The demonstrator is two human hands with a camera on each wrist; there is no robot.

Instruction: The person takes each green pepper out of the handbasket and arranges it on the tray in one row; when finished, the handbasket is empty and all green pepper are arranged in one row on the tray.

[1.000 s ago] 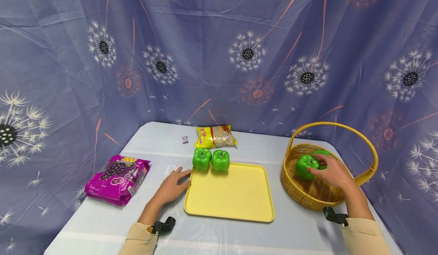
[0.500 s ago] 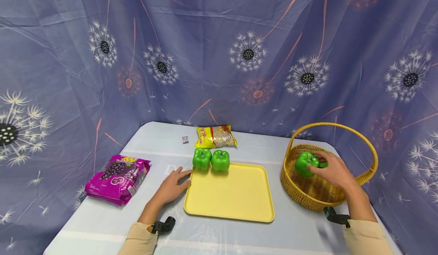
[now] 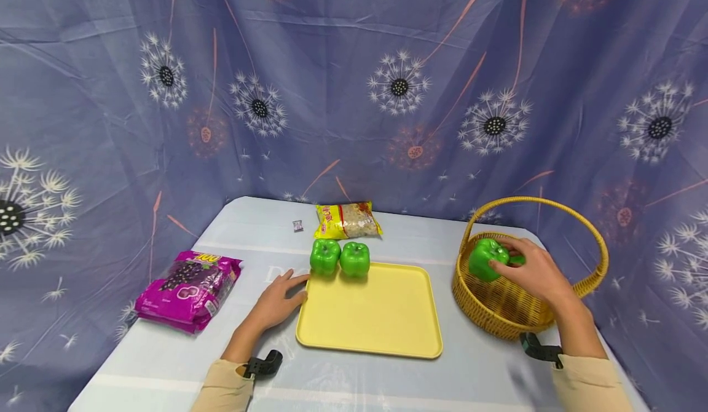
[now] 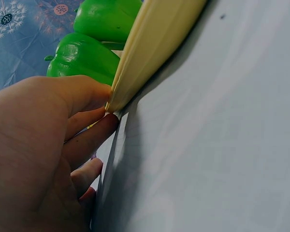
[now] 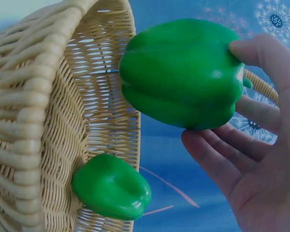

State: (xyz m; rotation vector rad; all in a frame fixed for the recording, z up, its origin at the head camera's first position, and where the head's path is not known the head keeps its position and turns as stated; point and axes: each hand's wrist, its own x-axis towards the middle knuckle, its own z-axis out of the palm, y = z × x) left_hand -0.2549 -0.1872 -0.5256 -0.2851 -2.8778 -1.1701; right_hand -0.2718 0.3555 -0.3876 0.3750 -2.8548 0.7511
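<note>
My right hand grips a green bell pepper, thumb on one side and fingertips on the other. In the head view it is over the left part of the wicker basket. A second green bell pepper lies inside the basket in the right wrist view. My left hand rests beside the yellow tray, its thumb and index fingertips touching the left rim. Two more green bell peppers sit side by side at the tray's far left corner.
Behind the tray lies a yellow snack bag, with a tiny wrapped packet to its left. A purple grape-print bag lies at the table's left edge. The basket's tall handle arches over its right side. A patterned curtain hangs behind.
My right hand has lifted its bell pepper slightly and moved it left within the basket, tilting it. The left hand, the tray and its two peppers have stayed put.
</note>
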